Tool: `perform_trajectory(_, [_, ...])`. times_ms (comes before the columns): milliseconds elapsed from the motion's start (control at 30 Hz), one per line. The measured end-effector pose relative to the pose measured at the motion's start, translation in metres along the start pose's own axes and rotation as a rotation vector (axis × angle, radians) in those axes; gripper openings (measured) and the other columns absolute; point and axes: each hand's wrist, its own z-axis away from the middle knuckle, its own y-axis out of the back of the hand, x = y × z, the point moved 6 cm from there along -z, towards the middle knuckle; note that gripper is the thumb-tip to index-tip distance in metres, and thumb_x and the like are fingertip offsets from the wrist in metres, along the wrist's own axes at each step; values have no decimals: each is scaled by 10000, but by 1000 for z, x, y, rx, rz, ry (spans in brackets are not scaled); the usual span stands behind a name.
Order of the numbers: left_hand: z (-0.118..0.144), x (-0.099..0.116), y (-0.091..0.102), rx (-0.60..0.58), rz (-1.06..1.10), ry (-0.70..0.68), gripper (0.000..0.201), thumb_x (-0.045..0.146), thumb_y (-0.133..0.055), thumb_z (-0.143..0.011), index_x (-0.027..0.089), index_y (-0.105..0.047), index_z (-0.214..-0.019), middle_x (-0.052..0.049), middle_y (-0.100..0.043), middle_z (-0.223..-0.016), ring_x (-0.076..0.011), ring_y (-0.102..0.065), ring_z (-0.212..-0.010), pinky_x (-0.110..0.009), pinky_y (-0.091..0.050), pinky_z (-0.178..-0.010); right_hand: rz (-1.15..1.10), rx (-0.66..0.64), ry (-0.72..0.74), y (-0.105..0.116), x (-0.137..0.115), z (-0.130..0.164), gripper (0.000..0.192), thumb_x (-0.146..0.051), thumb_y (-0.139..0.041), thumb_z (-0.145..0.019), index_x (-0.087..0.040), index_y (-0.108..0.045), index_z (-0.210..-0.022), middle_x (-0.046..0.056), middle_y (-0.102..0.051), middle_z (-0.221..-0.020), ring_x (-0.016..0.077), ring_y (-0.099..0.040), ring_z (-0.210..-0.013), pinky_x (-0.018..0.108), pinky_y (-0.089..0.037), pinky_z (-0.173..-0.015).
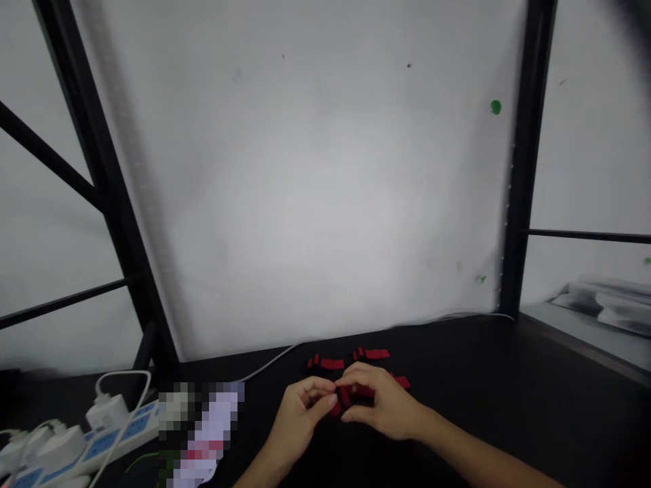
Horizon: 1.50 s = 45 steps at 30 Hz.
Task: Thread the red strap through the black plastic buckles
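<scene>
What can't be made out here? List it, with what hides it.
Head view only:
- red piece: shape hidden between left hand and right hand.
- other red pieces: too small, blurred.
- pixelated patch: contents masked.
- power strip: cut off by the frame edge.

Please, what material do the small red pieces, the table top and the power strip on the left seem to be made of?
Red pieces: probably plastic, matte, flat and uniformly coloured; too small to be sure. Both hands hold one together.
Table top: dark, smooth, slightly glossy surface, perhaps laminate or painted board; the picture leaves it open.
Power strip: white moulded plastic, with blue socket faces and white plugs.
</scene>
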Motion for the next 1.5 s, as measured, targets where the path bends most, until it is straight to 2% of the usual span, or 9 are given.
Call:
perform_trajectory(133, [-1,7,2,54,-39,-60,193,268,-739,-740,170,-688,-899,-45,-737,-817,-204,-685,-798,-286,-518,-738,50,99,-58,6,0,0,429,-262,-837,-671,-222,-679,-1068,40,-656,-1021,197,-609,-933,325,-469,-867])
perform_trajectory(233, [2,13,4,115,-174,-135,145,271,-697,-773,180,-681,-884,-49,-715,-844,-215,-676,-835,-310,-529,-770,39,197,-188,9,6,-1,239,-305,-774,-732,-171,-659,-893,19,-660,-834,157,-592,-744,264,-469,-690])
perform_trajectory(433, [15,26,-9,157,-652,-335,332,200,-733,-704,256,-708,-1030,-73,-700,-1026,-299,-593,-1038,-474,-451,-918,77,193,-297,-5,9,-2,142,-249,-610,-836,-160,-615,-726,-11,-604,-664,106,-494,-570,213,-364,-524])
perform_trajectory(567, [14,30,-10,244,-775,-407,248,188,-740,-714,278,-745,-945,-68,-714,-990,-330,-553,-1085,-520,-398,-936,77,206,-265,-4,8,-2,159,-266,-578,-858,-168,-579,-732,-23,-565,-664,101,-461,-570,214,-341,-524])
perform_trajectory(767, [7,22,6,239,-493,-312,271,319,-770,-732,267,-743,-997,-83,-685,-1040,-305,-599,-1024,-462,-452,-931,-427,216,-351,14,28,-5,247,-385,-619,-843,-199,-478,-762,-74,-456,-630,73,-390,-526,188,-296,-484])
perform_trajectory(900, [6,16,4,60,-259,-248,342,322,-687,-822,240,-690,-1154,-81,-656,-1106,-245,-622,-1029,-360,-484,-929,-563,-38,-404,13,24,-3,356,-313,-784,-702,-195,-593,-978,-50,-609,-701,72,-495,-550,178,-342,-506])
perform_trajectory(1033, [7,17,-1,-59,-191,-230,290,356,-646,-864,213,-731,-1101,-81,-685,-1048,-245,-635,-995,-344,-484,-902,-529,-244,-381,7,13,3,273,-346,-805,-696,-135,-666,-799,-2,-664,-668,101,-579,-572,228,-404,-586])
perform_trajectory(1233, [8,14,-16,-266,11,-108,315,374,-647,-877,183,-745,-1108,-89,-750,-1004,-262,-664,-942,-380,-474,-919,-447,-55,-258,10,10,-4,297,-445,-803,-703,-165,-714,-748,-42,-535,-661,93,-451,-597,244,-375,-610])
perform_trajectory(1500, [6,5,-16,-193,213,-27,293,385,-712,-826,155,-787,-991,-96,-776,-920,-277,-679,-917,-404,-473,-929,-455,118,-204,2,7,-6,318,-502,-778,-717,-187,-735,-708,-10,-485,-818,122,-503,-715,256,-440,-663])
